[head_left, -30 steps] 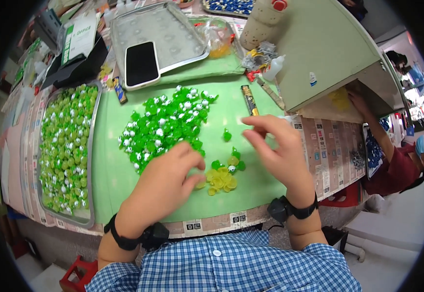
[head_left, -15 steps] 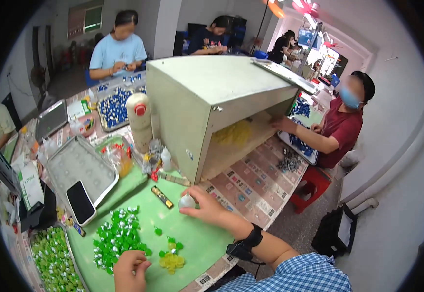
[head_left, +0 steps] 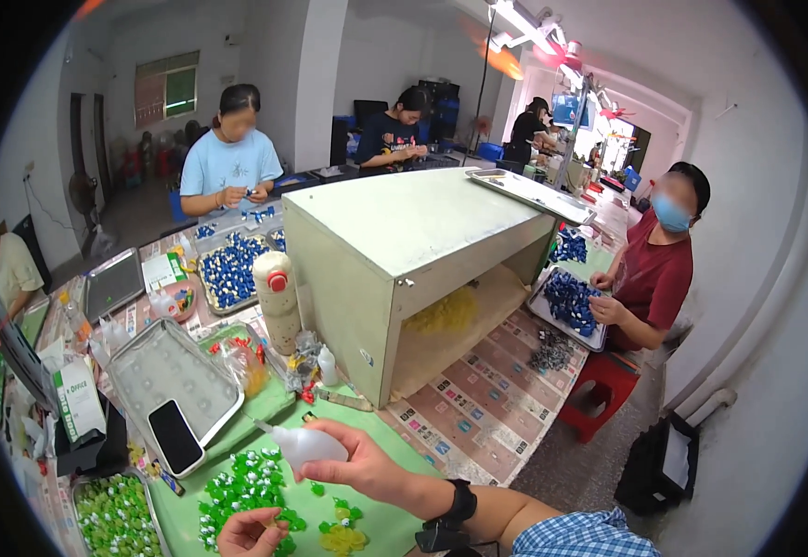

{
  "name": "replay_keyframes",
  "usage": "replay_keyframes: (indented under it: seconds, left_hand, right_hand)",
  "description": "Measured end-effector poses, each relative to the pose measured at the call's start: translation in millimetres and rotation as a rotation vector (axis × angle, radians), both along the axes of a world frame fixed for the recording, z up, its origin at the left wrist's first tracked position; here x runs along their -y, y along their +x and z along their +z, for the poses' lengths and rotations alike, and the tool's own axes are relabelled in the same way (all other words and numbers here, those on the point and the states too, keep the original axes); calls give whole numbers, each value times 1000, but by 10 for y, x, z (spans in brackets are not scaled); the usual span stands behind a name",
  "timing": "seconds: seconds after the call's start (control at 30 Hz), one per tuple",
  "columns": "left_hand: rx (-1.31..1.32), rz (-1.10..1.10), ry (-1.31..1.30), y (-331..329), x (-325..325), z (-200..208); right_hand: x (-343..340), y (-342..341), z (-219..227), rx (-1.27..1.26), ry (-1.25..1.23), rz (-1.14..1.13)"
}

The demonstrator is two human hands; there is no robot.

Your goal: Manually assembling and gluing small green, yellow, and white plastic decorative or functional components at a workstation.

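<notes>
My right hand (head_left: 367,464) is wrapped round a white squeeze bottle (head_left: 309,448), which lies tilted over the green mat with its thin nozzle pointing left. My left hand (head_left: 251,536) is at the lower edge, thumb and fingertips pinched together; whatever is between them is too small to make out. Just beyond it spreads a heap of small green plastic pieces (head_left: 239,490) with silvery-white parts. Yellow translucent pieces (head_left: 342,539) lie below my right hand, beside a few loose green ones (head_left: 344,510).
A tray (head_left: 118,522) full of green pieces stands at left. Behind it, a phone (head_left: 175,436) rests on a metal tray (head_left: 174,371). A large cream box (head_left: 339,288), its front uncovered, stands ahead, a bottle (head_left: 277,302) beside it. A co-worker (head_left: 654,269) sits at right, others farther back.
My right hand has lifted the squeeze bottle off the mat and tipped it leftward, toward my left hand. The view has tilted up. The co-worker at right has drawn an arm back from the box.
</notes>
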State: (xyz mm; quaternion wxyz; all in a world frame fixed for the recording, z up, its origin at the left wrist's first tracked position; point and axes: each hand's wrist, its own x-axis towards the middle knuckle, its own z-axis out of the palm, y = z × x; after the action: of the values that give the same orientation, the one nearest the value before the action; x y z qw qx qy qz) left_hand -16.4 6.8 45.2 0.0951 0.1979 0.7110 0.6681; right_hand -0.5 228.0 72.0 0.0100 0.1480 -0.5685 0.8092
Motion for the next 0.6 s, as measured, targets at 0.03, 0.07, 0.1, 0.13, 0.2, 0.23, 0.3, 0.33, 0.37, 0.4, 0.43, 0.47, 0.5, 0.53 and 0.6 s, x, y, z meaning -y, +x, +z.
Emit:
replay_keyframes:
  seconds: [0.03, 0.07, 0.1, 0.13, 0.2, 0.23, 0.3, 0.33, 0.37, 0.4, 0.43, 0.47, 0.5, 0.53, 0.6]
  left_hand:
    - [58, 2, 61, -35, 33, -62]
    - [53, 0, 61, -35, 31, -64]
    - [96, 19, 123, -33, 20, -57]
    - [144, 41, 187, -11, 12, -71]
    - [212, 54, 198, 30, 35, -162]
    - [241, 67, 231, 66, 43, -228]
    - [300, 91, 271, 161, 54, -317]
    - [304, 94, 273, 212, 38, -341]
    - [322, 140, 286, 268, 16, -357]
    - [339, 186, 299, 318, 9, -379]
    - [354, 188, 293, 348, 21, -415]
    - [358, 193, 293, 369, 47, -432]
    - [361, 172, 251, 391, 84, -444]
    - [367, 153, 209, 411, 122, -450]
    - [417, 164, 199, 463, 198, -438]
  right_hand:
    - [18, -17, -88, 57, -6, 31]
    - [17, -11, -177, 118, -11, 55]
    - [39, -33, -267, 112, -38, 65]
    - [50, -25, -274, 113, -36, 67]
    - [71, -9, -249, 162, -119, 78]
    - [85, -11, -253, 183, -143, 79]
    - [74, -5, -281, 199, -139, 74]
    - [62, -4, -309, 211, -139, 63]
    - [30, -7, -353, 204, -138, 98]
    - [28, 14, -352, 209, -136, 102]
    - [33, 29, -348, 211, -162, 100]
    - [36, 44, -346, 214, -187, 99]
    - [32, 58, -350, 226, -183, 103]
    - [46, 60, -367, 237, -185, 110]
    - [90, 67, -424, 183, -127, -51]
